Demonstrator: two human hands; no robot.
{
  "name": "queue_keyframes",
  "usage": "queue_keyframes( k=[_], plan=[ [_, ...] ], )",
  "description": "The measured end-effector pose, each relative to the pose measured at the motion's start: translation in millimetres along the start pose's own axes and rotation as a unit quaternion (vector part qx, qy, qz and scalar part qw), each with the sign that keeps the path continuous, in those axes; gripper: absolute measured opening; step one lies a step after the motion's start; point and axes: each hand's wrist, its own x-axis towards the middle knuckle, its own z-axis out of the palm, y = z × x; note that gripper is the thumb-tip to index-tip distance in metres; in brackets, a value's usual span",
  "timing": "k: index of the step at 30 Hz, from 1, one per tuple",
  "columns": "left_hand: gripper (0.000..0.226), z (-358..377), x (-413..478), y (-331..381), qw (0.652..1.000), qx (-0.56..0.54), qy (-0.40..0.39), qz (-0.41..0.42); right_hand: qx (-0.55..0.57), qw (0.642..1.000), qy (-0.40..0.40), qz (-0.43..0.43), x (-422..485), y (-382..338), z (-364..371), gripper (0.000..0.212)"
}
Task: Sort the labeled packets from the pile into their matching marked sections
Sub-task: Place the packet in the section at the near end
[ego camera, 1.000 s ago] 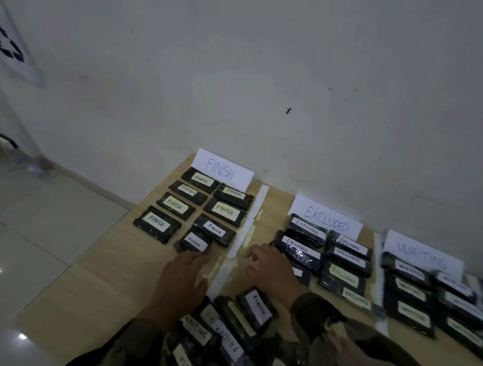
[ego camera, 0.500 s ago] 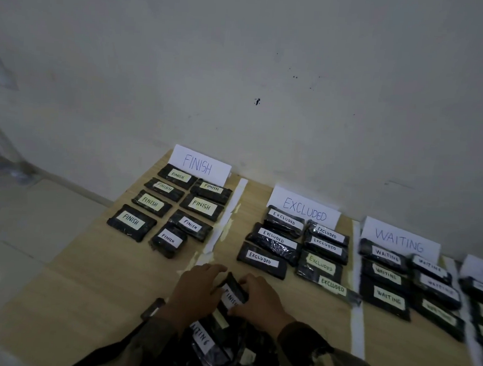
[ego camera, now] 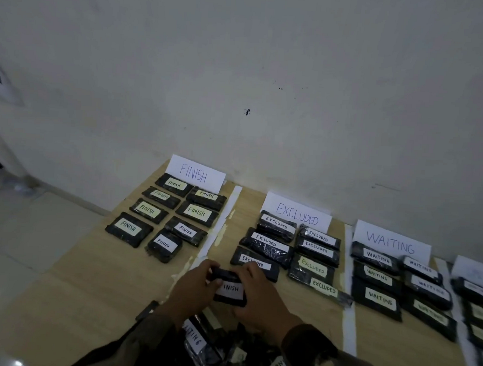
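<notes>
Left fingers (ego camera: 210, 268): curled over the packet's (ego camera: 229, 289) far left edge, clamped on it.
Right fingers (ego camera: 250, 269): bent over its far right corner, likewise clamped; thumb hidden.
Left hand (ego camera: 192, 290): gripped the left end, back of the hand upward.
Right hand (ego camera: 258, 300): gripped the right end, knuckles upward.
Packet: flat black rectangle in glossy wrap, with a white paper label reading "INISH", its first letter covered by the left hand. Held between both hands just right of the tape (ego camera: 227, 210), beside the nearest EXCLUDED packet and short of the FINISH section (ego camera: 173, 215). Lifted or resting, could not be told.
Sleeves (ego camera: 323, 354): dark mottled cloth to the wrists.
Pile (ego camera: 210, 350): heap of black crinkled packets between the forearms at the near edge; one label showed "AITING".
FINISH section: flat black packets in two columns, with pale yellow and white labels, under a white card sign (ego camera: 195, 174) leaning on the wall.
EXCLUDED section (ego camera: 287, 248): two columns in shinier, crumpled wrap, some overlapping.
WAITING section (ego camera: 398, 283): two columns further right, labels blurred toward the edge.
Tape: white strips with ragged edges, laid front to back between the sections.
Table (ego camera: 87, 286): pale matte wood grain, pushed against the wall.
Wall (ego camera: 241, 69): white, dull, with dark specks and scuffs.
Floor (ego camera: 19, 240): pale glossy tiles at left, with glints of light.
</notes>
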Motion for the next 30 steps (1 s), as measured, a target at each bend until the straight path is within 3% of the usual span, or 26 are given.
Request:
queue_keyframes(
  k=[7, 10, 13, 19, 30],
  plan=[
    [0.039, -25, -4, -17, 1.000, -0.019, 0.013, 0.005, -0.037, 0.999, 0.025, 0.001, 11, -22, -2, 0.068],
    [0.047, -46, -14, -36, 0.997, 0.038, 0.051, 0.031, -0.067, 0.997, 0.040, -0.004, 18, -39, 4, 0.070],
    [0.068, -69, -23, -61, 0.989, 0.112, 0.078, 0.054, -0.081, 0.996, 0.032, 0.000, 31, -58, 14, 0.066],
    [0.048, -120, -32, -115, 0.972, 0.187, 0.129, 0.059, -0.080, 0.997, 0.001, 0.014, 74, -113, 42, 0.066],
    [0.056, -171, -39, -198, 0.960, 0.253, 0.119, 0.029, -0.064, 0.996, -0.039, 0.037, 148, -179, 100, 0.078]
  ],
)
